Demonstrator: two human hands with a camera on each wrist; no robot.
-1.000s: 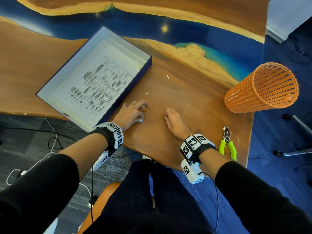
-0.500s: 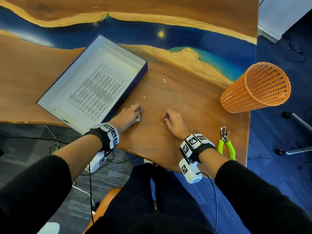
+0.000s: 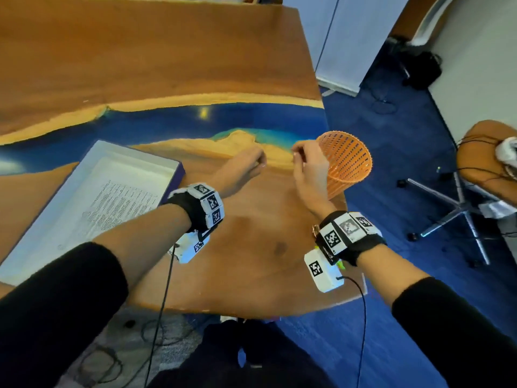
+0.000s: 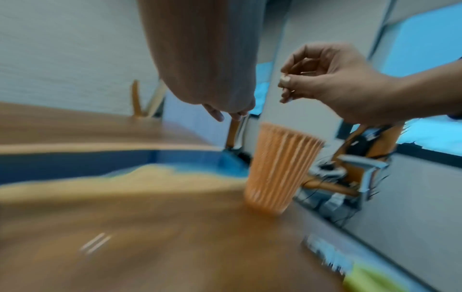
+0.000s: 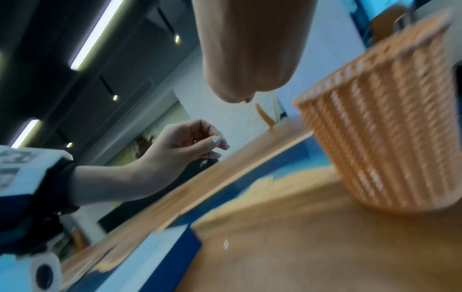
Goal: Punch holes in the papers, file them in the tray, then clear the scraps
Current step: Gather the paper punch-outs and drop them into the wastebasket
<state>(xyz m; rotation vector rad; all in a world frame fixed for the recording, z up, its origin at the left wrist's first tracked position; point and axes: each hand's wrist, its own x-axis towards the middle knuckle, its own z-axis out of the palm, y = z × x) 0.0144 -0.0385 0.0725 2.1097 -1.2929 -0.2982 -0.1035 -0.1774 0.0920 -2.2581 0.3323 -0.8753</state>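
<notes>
Both hands hover above the wooden table [image 3: 251, 247], close to the orange mesh basket [image 3: 349, 163] at its right edge. My left hand [image 3: 261, 163] is raised with thumb and fingertips pinched together, as the right wrist view shows [image 5: 220, 150]. My right hand [image 3: 295, 156] sits beside the basket rim in the same pinch [image 4: 285, 85], with a tiny white scrap at its fingertips. A printed paper [image 3: 117, 208] lies in the white tray [image 3: 156, 159] on the left. Blurred white scraps [image 4: 96, 243] lie on the table.
The green-handled hole punch [image 3: 340, 264] peeks out under my right wrist near the front edge. The table ends just right of the basket [image 4: 280, 168]. An office chair [image 3: 458, 208] stands on the blue carpet beyond, and cables trail on the floor.
Both hands have lifted off the table, where they were picking at scraps, and moved forward and right toward the basket. The head view has swung up and right.
</notes>
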